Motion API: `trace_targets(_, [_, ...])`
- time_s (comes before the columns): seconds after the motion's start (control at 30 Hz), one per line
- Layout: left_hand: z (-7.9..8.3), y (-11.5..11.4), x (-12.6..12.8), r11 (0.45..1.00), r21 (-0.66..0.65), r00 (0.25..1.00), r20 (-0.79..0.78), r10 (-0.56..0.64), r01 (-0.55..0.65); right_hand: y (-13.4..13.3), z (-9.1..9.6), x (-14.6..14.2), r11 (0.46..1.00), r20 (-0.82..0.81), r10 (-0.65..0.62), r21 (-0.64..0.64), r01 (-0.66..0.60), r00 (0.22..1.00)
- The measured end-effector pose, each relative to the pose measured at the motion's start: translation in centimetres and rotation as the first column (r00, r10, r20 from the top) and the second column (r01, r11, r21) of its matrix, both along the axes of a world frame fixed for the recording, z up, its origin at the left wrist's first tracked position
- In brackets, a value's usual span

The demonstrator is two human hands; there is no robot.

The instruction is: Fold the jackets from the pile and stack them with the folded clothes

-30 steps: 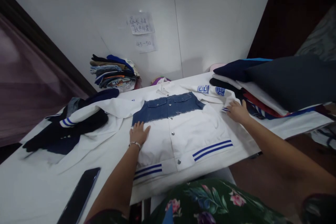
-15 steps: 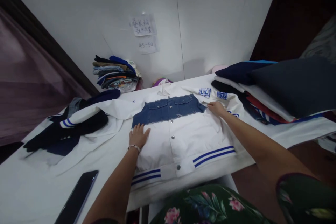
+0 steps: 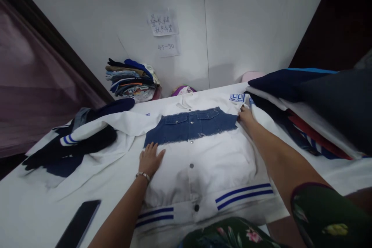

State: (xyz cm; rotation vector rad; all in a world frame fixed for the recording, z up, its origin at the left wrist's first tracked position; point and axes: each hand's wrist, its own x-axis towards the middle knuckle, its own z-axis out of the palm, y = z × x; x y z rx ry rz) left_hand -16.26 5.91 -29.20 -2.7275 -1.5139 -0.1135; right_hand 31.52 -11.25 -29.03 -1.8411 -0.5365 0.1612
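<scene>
A white varsity-style jacket (image 3: 200, 166) lies face up on a white table (image 3: 31, 205), with a frayed denim yoke (image 3: 188, 126), snap buttons and a blue-striped hem. My left hand (image 3: 150, 159) rests flat on the jacket's front, just below the denim, with a bracelet on its wrist. Up at the far right shoulder, beside the yoke's end, my right hand (image 3: 246, 118) presses on the white fabric, its fingers foreshortened. The jacket's other sleeve (image 3: 116, 122) stretches left across dark clothing, ending in a striped cuff.
A dark smartphone (image 3: 78, 223) lies near the table's front edge. Tall folded garment stacks (image 3: 316, 108) crowd the right side. A smaller folded pile (image 3: 130, 83) stands in the far corner, below paper notes (image 3: 162, 23) on the white wall.
My right hand has slid up and left along the jacket toward the denim yoke. My left hand stays in place, and the view has shifted slightly.
</scene>
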Motion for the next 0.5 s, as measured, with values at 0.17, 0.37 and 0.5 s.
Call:
trace_targets(0.17, [-0.4,0.4,-0.2,1.0,0.021,1.0,0.025,-0.013,0.013,0.1,0.4,1.9,0.998,0.093,-0.059,-0.005,0.06,0.994])
trace_targets(0.37, [-0.4,0.6,-0.2,1.0,0.019,0.997,0.067,-0.024,0.023,0.5,0.4,2.7,0.993,0.174,-0.001,-0.12,0.022,0.985])
trace_targets(0.5, [-0.4,0.5,-0.2,1.0,0.008,0.998,0.053,-0.023,0.022,-0.4,0.0,1.3,0.974,0.179,0.06,-0.225,-0.018,0.982])
